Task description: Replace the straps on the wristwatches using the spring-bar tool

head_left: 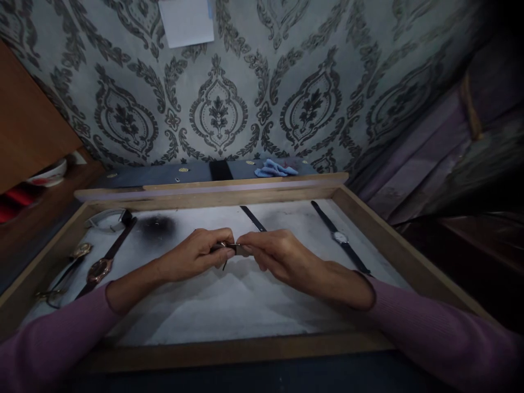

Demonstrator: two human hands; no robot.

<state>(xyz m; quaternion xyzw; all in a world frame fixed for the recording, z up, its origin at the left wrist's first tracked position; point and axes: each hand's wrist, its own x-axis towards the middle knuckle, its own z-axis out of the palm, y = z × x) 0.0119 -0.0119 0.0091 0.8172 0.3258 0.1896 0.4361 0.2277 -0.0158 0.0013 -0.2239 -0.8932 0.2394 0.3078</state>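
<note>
Over the middle of the white-lined wooden tray [233,339], my two hands meet at the fingertips. My left hand [196,254] pinches a small wristwatch [223,245], its dark strap partly covered by the thumb and fingers. Closed against it from the other side, my right hand [284,254] grips a thin, shiny grey piece [242,250] whose kind I cannot make out. A dark strap [252,218] lies on the lining just behind my right hand.
A watch with a white dial [340,237] lies at the right. Several watches lie at the left, including a brown-strapped one [99,270] and a white-strapped one [107,219]. Behind the tray's raised rim sits a blue cloth [275,168]. A patterned wall rises beyond.
</note>
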